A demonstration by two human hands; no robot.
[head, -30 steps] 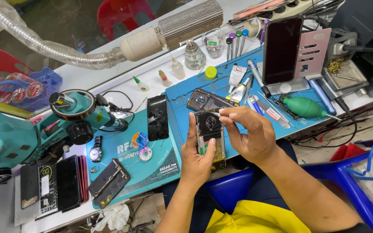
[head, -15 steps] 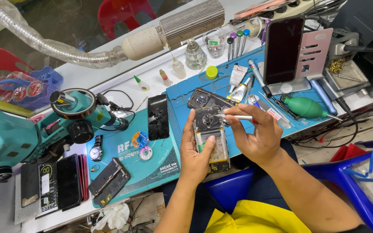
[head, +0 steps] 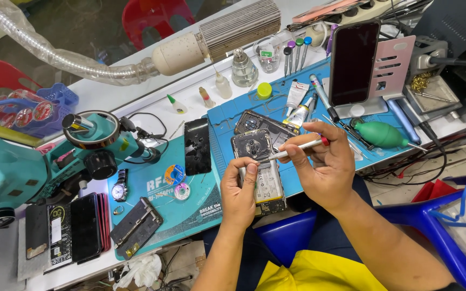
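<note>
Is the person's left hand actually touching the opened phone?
Touching. The head view shows the left hand gripping the opened phone along its left edge, with the thumb pressed onto its face. The right hand holds a screwdriver over it.

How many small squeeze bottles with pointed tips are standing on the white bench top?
3: green-tipped bottle on the left, red-tipped bottle in the middle, clear bottle nearest the glass jar. More may be hidden among the clutter.

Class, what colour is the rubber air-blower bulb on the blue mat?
Green, the air-blower bulb shows best in the head view.
</note>
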